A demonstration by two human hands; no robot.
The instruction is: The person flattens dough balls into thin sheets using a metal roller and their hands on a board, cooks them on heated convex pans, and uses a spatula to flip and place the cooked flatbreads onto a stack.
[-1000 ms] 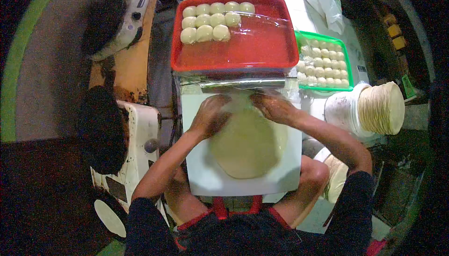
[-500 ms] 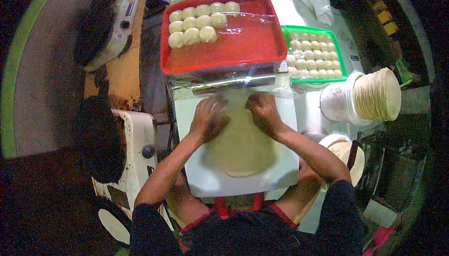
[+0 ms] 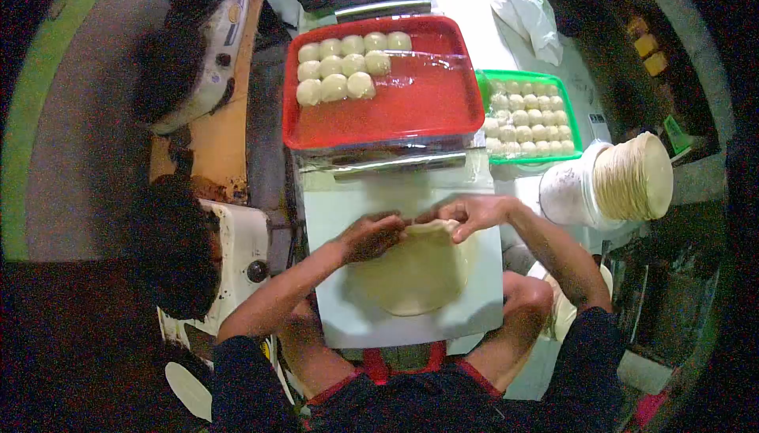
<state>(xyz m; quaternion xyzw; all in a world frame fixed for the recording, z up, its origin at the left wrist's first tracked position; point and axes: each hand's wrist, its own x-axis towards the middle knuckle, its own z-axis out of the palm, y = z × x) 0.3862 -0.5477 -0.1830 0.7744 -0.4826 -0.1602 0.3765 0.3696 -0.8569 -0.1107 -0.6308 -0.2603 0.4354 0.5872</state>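
Note:
A thin, flattened sheet of dough (image 3: 415, 275) lies on the white board (image 3: 340, 318) in front of me. Its far edge is bunched and raised between my hands. My left hand (image 3: 371, 237) is at the far left part of that edge, fingers together on the dough. My right hand (image 3: 470, 215) pinches the far right part of the edge between thumb and fingers. The fingertips of both hands nearly meet.
Beyond the board, a red tray (image 3: 379, 128) holds several dough balls; a green tray (image 3: 575, 128) with more is to its right. At right, stacked flat rounds (image 3: 632, 176) protrude from a white bucket (image 3: 565, 188). A stained white appliance (image 3: 245, 255) stands left.
Both hands have moved toward me, drawing the far edge of the dough back, so the sheet is shorter. My right hand has turned, its thumb now showing. The view has also shifted slightly.

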